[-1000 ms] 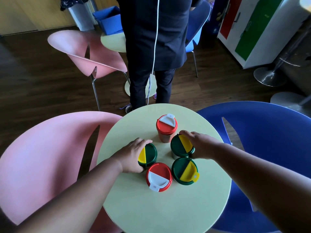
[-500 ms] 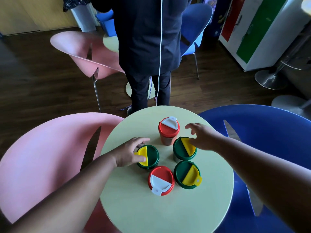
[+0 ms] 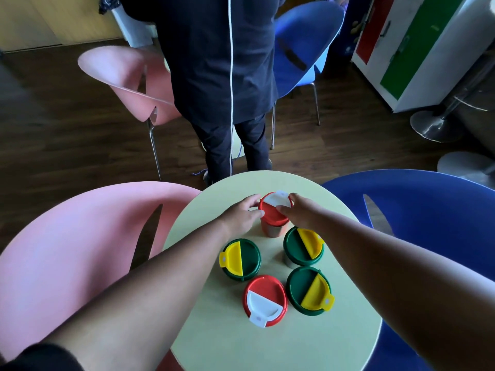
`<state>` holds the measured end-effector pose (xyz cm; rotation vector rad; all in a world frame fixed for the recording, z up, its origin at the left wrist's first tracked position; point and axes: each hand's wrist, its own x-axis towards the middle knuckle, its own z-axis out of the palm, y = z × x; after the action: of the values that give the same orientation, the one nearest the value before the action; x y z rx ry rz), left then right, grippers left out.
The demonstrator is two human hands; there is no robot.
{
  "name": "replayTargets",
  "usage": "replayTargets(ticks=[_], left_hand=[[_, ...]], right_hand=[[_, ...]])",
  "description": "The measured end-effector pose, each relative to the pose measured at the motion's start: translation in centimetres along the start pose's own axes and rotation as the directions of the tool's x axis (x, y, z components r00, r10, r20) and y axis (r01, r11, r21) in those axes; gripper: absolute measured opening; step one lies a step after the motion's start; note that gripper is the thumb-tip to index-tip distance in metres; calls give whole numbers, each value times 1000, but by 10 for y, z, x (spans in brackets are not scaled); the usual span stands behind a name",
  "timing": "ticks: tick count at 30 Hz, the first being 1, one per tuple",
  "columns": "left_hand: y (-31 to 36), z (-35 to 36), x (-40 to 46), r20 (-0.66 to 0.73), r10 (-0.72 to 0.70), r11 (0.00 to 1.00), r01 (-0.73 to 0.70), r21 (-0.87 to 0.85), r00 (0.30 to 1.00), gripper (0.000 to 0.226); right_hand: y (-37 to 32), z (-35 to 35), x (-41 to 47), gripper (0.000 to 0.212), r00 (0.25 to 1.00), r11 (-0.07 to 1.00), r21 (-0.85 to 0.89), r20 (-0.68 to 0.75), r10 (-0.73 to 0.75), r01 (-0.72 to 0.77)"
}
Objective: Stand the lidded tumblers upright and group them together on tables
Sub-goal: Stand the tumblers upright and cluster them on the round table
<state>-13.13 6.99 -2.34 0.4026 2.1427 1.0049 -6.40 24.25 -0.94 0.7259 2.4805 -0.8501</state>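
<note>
Head view. I see a round table (image 3: 241, 341) with a smooth, matt, pale yellow-green top and a clean curved edge. Five lidded tumblers stand on it, all upright, long axes vertical, so I look mostly onto their round plastic lids.

The far red-lidded tumbler (image 3: 273, 216) stands nearest the far edge, its brownish wall showing below the lid and its white flap tab pointing to the far edge. My left hand (image 3: 242, 216) and right hand (image 3: 301, 212) bracket this lid from either side, fingers curled onto its rim; both look to be gripping it, though I cannot tell how firmly.

The left green-lidded tumbler (image 3: 241, 259) stands toward the left edge, its yellow half-flap tab pointing left. The right green-lidded tumbler (image 3: 303, 246) sits just beside the far red one, partly under my right forearm, with a grey wall showing below the lid. The near green-lidded tumbler (image 3: 309, 290) is just beside it on the near side, tab pointing near-right. The near red-lidded tumbler (image 3: 265, 299) sits between the green ones, white tab pointing to the near edge.

There is a bare gap at the middle of the cluster. Open tabletop lies along the near edge; less along the far edge.

A glossy pink moulded chair (image 3: 67, 253) abuts the left edge, a blue chair (image 3: 428, 210) the right. A person in dark clothing (image 3: 214, 62) stands just beyond the far edge.
</note>
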Motion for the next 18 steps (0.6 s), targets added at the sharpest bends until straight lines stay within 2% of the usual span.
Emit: replayTargets(ticks=[3,10,12,18], left_hand=[[-3,2,-4,-55,38,998,-35,53,998,55],[-25,-3,-11,-136,36,995,-24,93,990,49],[-28,-4,-14,-134,30,993,-14,114,991,51],[-32,-5,-22,-137,35,984,-10,177,990,37]], right_hand=[[-1,3,4,46,999,999,-32,-6,-35,34],[-5,-3,-1,40,983,913,-367,108,-150,180],[-8,-6,-5,45,971,884,-405,142,-191,233],[-8,-5,-4,52,944,839,-440,217,-248,321]])
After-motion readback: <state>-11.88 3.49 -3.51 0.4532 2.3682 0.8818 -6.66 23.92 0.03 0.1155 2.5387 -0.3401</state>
